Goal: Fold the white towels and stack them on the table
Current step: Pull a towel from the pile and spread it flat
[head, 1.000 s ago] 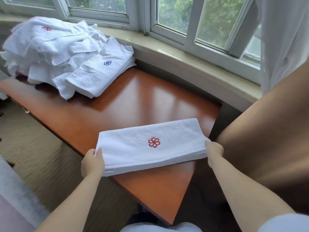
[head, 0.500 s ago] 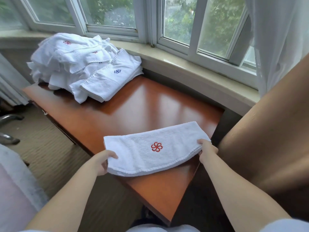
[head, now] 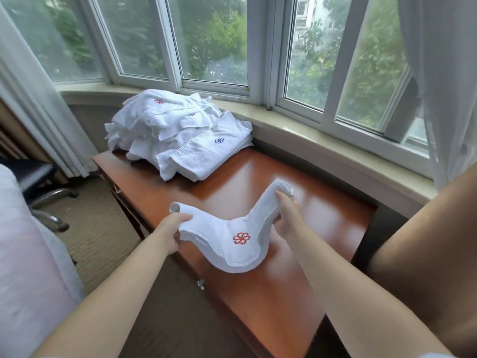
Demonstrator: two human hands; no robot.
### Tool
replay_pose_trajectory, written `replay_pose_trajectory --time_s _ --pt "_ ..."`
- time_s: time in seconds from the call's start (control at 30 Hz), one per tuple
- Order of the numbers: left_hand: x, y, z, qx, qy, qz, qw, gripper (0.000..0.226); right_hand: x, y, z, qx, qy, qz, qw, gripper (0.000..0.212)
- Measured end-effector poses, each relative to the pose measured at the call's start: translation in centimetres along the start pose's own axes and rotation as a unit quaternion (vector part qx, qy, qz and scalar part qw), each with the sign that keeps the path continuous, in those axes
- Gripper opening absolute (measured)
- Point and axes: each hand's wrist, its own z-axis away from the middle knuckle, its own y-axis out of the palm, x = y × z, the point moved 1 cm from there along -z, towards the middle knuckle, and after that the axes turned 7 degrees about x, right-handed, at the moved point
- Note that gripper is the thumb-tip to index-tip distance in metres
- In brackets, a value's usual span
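Daylight pours through a curved bay window [head: 214, 40] with white frames, green trees beyond; below the pale sill runs a glossy reddish-brown wooden worktop [head: 322, 215]. Both hands are busy: the left hand [head: 171, 228] grips one end of a folded white towel with a red flower emblem [head: 232, 241], fingers curled over its edge; the right hand [head: 286, 215] pinches the other end, raised higher, so the towel sags in a curve between them, its low middle right at the worktop, contact hard to call. At the far end sits a loose heap of white towels [head: 165, 125], one with a blue emblem [head: 214, 151] folded against its near side; sheer white curtains [head: 33, 104] hang at either side.
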Motion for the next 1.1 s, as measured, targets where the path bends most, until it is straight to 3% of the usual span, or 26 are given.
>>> replay_pose_trajectory --time_s 0.2,0.27,0.37,0.6,0.77,0.9,0.97,1.1 --pt "-7.5 -4.3 -2.3 0.099 0.031 0.004 0.995 0.030 -0.3 10.1 -2.5 -0.031 -0.024 0.022 0.999 0.020" --pt "-10.3 -5.8 -3.5 0.111 0.039 0.010 0.993 0.032 -0.7 13.5 -3.4 -0.049 -0.024 0.020 0.998 0.023" --pt "-14.2 -7.9 -5.5 0.145 0.033 0.026 0.989 0.017 -1.4 17.7 -4.4 -0.065 -0.018 0.027 0.997 0.029" --pt "-20.2 -10.1 -11.6 0.192 0.028 0.058 0.979 0.030 -2.3 25.0 -7.6 -0.077 -0.034 -0.007 0.996 0.034" --pt "-24.6 -9.9 -16.5 0.225 0.031 0.103 0.968 0.038 -1.8 29.5 -12.1 -0.068 -0.064 -0.065 0.994 0.005" --pt "-29.1 -9.1 -20.9 0.263 0.035 0.100 0.959 0.055 -0.6 32.7 -17.1 -0.067 -0.076 -0.082 0.991 0.007" --pt "-31.5 -8.5 -23.1 0.272 0.036 0.085 0.958 0.051 0.0 34.0 -19.5 -0.073 -0.075 -0.100 0.989 0.008" --pt "-35.7 -6.9 -27.6 0.288 0.012 0.051 0.956 0.020 0.8 35.4 -24.0 -0.102 -0.102 -0.127 0.981 0.010"
